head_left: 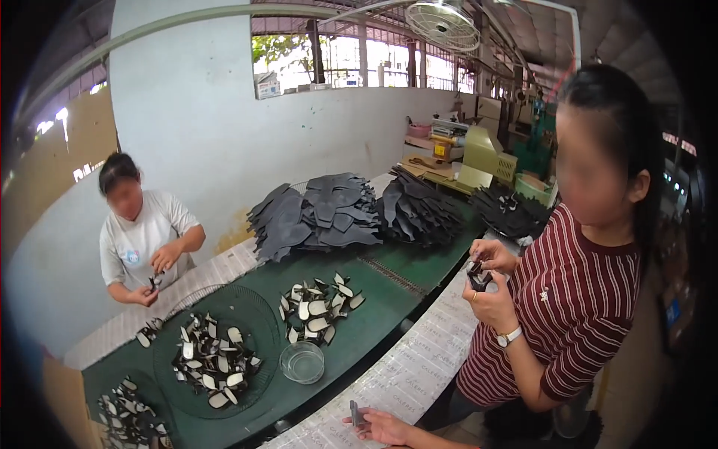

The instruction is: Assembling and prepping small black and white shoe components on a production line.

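My right hand point(383, 428) reaches in from the lower edge, over the pale covered ledge beside the green table. Its thumb and fingers are closed on a small grey piece point(354, 412) that stands upright; its exact kind is too small to tell. My left hand is out of view. Nearest on the green table point(336, 367) are a clear round bowl point(302, 363) and a pile of small black pieces with whitish oval faces point(318, 308). More such pieces fill a round wire-mesh basket point(269, 389) to the left.
Dark flat cut sheets point(321, 217) are heaped at the back. A co-worker in a striped top point(553, 299) stands at right, handling a small dark piece point(479, 279). Another person in a pale T-shirt point(142, 239) works across the table. More small pieces point(131, 415) lie lower left.
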A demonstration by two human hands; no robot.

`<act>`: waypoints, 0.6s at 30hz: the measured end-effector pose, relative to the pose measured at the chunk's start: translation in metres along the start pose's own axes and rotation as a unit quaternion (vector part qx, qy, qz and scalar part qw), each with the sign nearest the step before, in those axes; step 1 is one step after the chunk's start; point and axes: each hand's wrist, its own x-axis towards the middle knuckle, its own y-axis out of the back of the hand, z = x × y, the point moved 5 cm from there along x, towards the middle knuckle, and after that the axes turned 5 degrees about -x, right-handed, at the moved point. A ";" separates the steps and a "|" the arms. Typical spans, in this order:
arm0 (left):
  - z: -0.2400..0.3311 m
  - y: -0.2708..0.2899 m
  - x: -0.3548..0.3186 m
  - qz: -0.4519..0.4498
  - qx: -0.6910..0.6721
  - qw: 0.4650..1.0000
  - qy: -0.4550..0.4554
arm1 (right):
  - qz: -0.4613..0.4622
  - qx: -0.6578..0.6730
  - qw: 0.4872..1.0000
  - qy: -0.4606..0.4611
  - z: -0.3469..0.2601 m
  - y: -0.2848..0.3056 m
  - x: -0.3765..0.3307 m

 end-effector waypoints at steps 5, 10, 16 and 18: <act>-0.003 -0.053 0.026 0.048 0.043 0.997 -0.044 | 0.023 -0.014 0.998 -0.056 0.016 0.049 0.013; -0.035 -0.166 0.137 0.187 0.119 0.961 -0.168 | 0.163 -0.294 0.942 -0.008 -0.031 0.007 0.042; 0.027 -0.129 0.051 0.074 0.082 0.994 -0.016 | 0.138 -0.736 0.639 0.176 -0.104 -0.103 0.123; 0.027 -0.129 0.053 0.095 0.073 0.993 0.007 | 0.125 -0.779 0.591 0.167 -0.099 -0.117 0.153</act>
